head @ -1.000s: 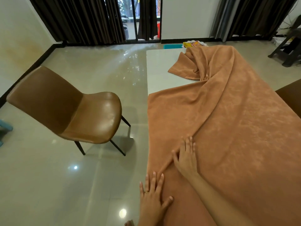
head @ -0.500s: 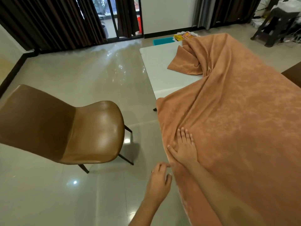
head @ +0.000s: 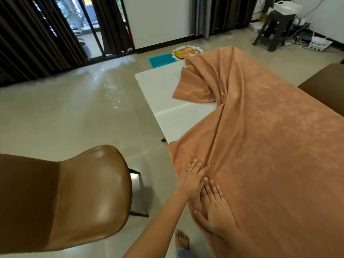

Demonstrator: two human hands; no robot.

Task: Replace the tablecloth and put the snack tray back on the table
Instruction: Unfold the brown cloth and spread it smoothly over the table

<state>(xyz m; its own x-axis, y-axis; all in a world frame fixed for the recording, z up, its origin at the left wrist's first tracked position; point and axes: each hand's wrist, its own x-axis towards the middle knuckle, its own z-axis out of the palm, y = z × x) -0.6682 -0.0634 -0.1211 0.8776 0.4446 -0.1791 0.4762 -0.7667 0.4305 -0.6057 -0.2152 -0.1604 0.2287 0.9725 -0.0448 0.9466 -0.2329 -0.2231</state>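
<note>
An orange-brown tablecloth [head: 270, 146] covers most of the white table [head: 167, 101]; its far left part is bunched and folded back, leaving that corner of the table bare. My left hand [head: 193, 178], with a ring, lies flat on the cloth near the table's left edge, fingers apart. Just behind it, my right hand [head: 214, 209] also rests flat on the cloth, fingers spread. A round tray of snacks [head: 187, 51] with a lacy rim sits on the floor beyond the table's far end, partly hidden by the cloth.
A brown leather chair [head: 78, 198] stands close on the left. A teal tray [head: 161, 59] lies on the floor by the table's far end. Another brown chair [head: 323, 86] is at the right, and a dark stool [head: 275, 27] with cables at the back right. My bare foot [head: 182, 239] is below.
My left hand has come up from beside the table edge onto the cloth, ahead of my right hand. The view has shifted forward and right; the chair is now closer at my left.
</note>
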